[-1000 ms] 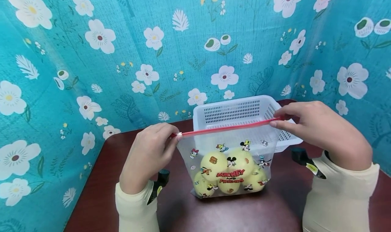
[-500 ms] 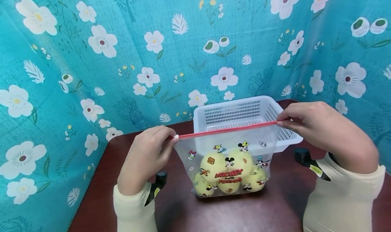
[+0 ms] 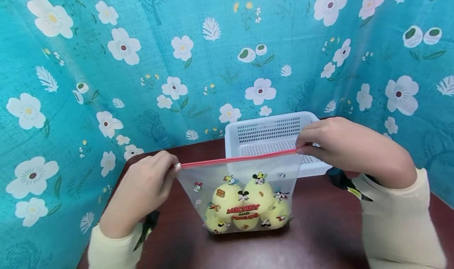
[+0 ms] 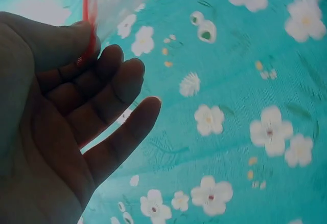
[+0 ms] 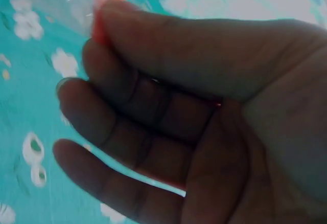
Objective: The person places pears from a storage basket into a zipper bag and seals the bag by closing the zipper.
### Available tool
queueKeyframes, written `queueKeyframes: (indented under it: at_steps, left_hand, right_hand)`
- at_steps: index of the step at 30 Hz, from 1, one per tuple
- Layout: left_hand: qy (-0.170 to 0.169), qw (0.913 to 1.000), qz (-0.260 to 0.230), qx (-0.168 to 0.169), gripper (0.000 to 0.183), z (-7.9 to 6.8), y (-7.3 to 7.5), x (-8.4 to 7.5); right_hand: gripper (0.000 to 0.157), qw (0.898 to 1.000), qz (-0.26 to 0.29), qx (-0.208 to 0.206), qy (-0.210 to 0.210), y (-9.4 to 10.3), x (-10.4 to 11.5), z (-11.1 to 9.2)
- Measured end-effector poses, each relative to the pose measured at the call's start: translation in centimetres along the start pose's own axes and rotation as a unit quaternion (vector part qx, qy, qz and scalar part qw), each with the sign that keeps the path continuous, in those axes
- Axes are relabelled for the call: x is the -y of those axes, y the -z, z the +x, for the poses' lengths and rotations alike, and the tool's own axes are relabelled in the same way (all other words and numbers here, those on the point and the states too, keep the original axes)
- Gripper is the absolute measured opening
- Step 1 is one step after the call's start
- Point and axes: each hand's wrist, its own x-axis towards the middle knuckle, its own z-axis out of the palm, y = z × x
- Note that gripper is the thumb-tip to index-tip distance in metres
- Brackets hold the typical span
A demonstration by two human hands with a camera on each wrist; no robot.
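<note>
A clear zip bag (image 3: pixel 209 174) with cartoon prints and a red zip strip stands on the table in the head view. Several pale yellow round things (image 3: pixel 227 200) fill its lower half; their exact kind is blurred by the plastic. My left hand (image 3: pixel 142 186) pinches the left end of the red strip, where a small white slider shows. At the strip's right end, my right hand (image 3: pixel 337 143) pinches the corner between thumb and forefinger. Both wrist views show the thumb pressed on the red edge, the other fingers loosely bent beneath.
Behind the bag stands a white slotted plastic basket (image 3: pixel 269 129), partly covered by the bag and my right hand. The dark red-brown table (image 3: pixel 305 245) runs back to a teal flowered curtain (image 3: pixel 213 64) around its far side.
Both hands have moved left and a little toward me, carrying the bag with them, so more of the basket's front shows. The pinch at each end of the strip stays.
</note>
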Motion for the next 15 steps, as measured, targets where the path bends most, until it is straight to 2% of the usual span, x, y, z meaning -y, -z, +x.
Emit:
queueKeyframes:
  at_steps: [3,6,10,15]
  left_hand:
    - [-0.004,0.9996,0.021,0.016,0.03,-1.0,1.4,1.3]
    - [-0.005,0.9987,0.038,0.034,0.029,-1.9,2.9,2.3]
    - [-0.011,0.9977,0.048,0.047,0.026,-3.5,4.6,3.4]
    - [-0.007,0.9971,0.049,0.058,0.026,-5.2,6.0,4.5]
  right_hand:
    - [0.022,0.997,-0.037,0.037,0.055,0.2,1.4,2.1]
    - [0.021,0.989,-0.07,0.072,0.104,0.1,2.7,3.9]
    - [0.015,0.979,-0.087,0.128,0.131,-0.1,4.5,6.0]
    - [0.011,0.965,-0.114,0.191,0.142,0.0,6.3,8.8]
